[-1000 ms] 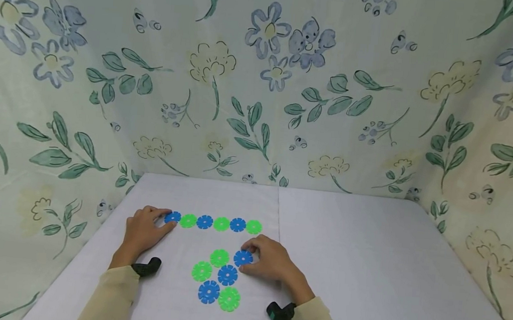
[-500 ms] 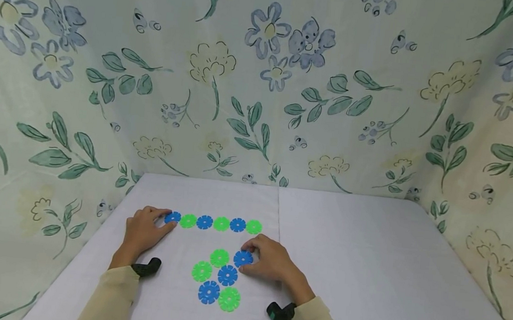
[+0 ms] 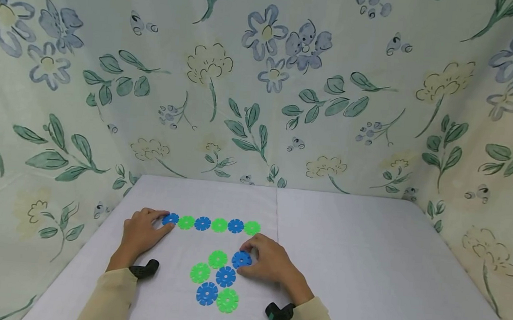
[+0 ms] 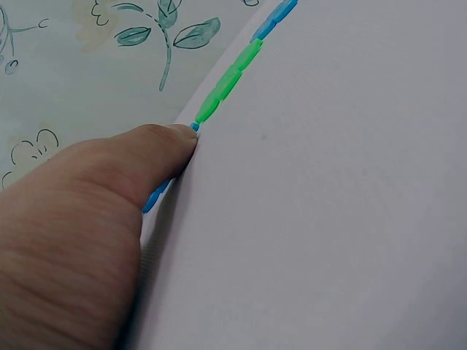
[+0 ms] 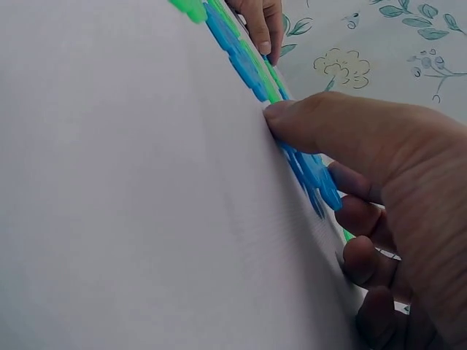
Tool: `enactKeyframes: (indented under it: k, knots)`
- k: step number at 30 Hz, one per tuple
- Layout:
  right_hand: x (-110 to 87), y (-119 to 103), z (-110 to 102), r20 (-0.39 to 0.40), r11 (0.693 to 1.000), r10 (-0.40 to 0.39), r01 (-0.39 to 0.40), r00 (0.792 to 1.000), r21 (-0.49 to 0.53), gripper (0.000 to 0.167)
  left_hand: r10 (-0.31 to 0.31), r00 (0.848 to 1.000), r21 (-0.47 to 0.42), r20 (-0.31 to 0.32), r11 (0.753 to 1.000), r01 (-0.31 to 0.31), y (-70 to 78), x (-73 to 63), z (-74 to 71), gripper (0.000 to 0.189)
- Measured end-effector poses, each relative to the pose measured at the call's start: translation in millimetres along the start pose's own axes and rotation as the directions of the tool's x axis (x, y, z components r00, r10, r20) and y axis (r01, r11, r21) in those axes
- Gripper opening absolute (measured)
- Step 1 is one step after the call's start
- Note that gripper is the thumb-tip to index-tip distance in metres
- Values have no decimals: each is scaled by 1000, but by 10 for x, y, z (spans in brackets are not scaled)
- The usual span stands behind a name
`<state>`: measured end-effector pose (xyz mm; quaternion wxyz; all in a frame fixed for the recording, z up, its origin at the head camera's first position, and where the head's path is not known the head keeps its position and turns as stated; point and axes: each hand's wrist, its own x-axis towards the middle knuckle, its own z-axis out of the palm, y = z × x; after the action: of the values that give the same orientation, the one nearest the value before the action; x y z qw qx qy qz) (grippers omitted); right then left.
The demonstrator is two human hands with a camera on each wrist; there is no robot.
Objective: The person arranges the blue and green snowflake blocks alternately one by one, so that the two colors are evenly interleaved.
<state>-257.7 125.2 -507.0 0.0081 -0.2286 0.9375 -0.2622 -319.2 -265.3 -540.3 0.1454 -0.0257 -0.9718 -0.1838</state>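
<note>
My left hand (image 3: 140, 235) is at the left end of a row of blue and green notched plastic discs. Its thumb and index finger pinch the end blue disc (image 3: 171, 218) from two sides; the left wrist view shows the thumb (image 4: 171, 142) against its edge. Below the row, my right hand (image 3: 271, 261) pinches another blue disc (image 3: 241, 260) at the upper right of a loose cluster. In the right wrist view this blue disc (image 5: 318, 180) looks slightly tilted between thumb and fingers. Whether it touches the cloth I cannot tell.
The row continues with a green disc (image 3: 186, 223), ending in a green disc (image 3: 252, 228). The cluster includes a blue disc (image 3: 226, 276) and a green disc (image 3: 228, 301). White cloth (image 3: 365, 269) covers the table; a floral curtain (image 3: 261, 100) hangs around it.
The head view has shifted slightly, so everything sits a little lower and to the left. Both hands keep their places on the same discs.
</note>
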Motion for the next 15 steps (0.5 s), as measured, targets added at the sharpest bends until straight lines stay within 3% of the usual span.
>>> enactKeyframes:
  k: [15]
  knots:
    - [-1, 12, -6, -57, 997, -70, 72, 996, 31, 40, -10, 1000, -13, 8, 1000, 10, 2, 4, -3, 58]
